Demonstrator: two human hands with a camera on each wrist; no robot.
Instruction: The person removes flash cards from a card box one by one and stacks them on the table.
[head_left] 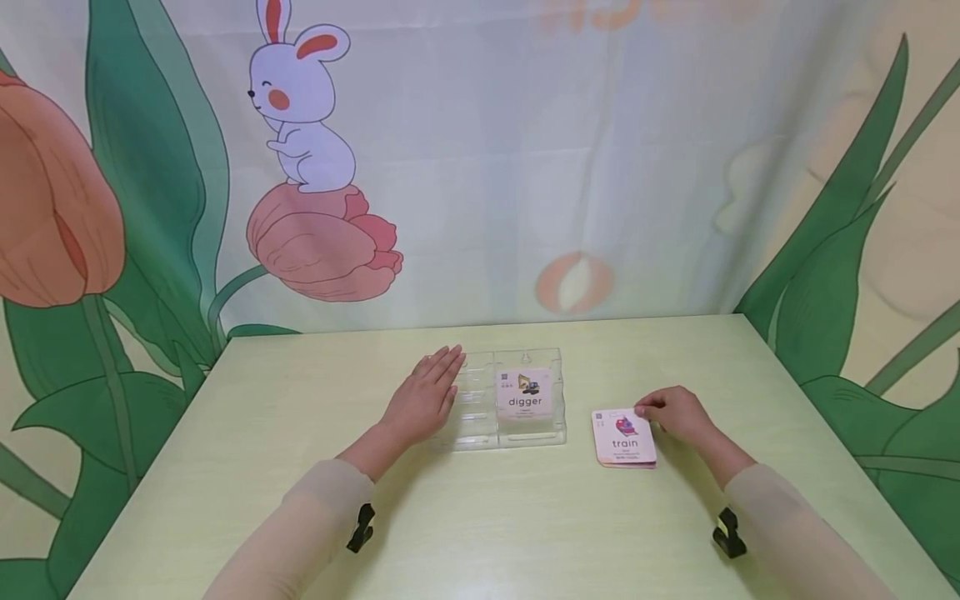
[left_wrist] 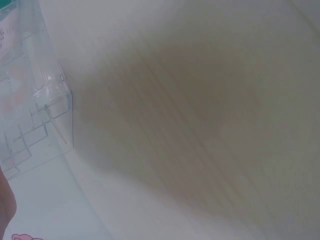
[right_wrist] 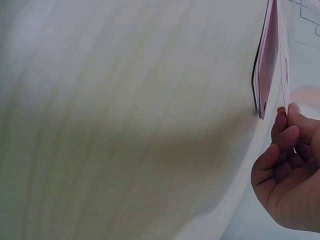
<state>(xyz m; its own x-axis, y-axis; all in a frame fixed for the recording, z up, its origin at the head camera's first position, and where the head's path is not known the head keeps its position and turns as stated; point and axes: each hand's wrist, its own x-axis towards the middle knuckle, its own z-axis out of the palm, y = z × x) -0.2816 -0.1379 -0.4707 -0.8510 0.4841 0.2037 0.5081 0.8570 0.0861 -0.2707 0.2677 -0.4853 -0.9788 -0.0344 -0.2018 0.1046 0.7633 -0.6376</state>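
My right hand (head_left: 678,412) pinches the corner of a card printed "train" (head_left: 624,442) between thumb and fingertip. In the right wrist view, the pinched card (right_wrist: 284,75) stands slightly apart from the stack of cards (right_wrist: 266,70) below it. To the left lies a clear plastic card rack (head_left: 472,427) with stepped slots, and a "digger" card (head_left: 525,404) sits in its right half. My left hand (head_left: 423,398), fingers straight, is at the rack's left side and partly hides it; whether it touches the plastic I cannot tell.
A pale wood-grain table (head_left: 247,492) carries everything. Behind it hangs a curtain (head_left: 480,167) printed with a rabbit and tulips. Black clips (head_left: 361,527) are on both sleeves.
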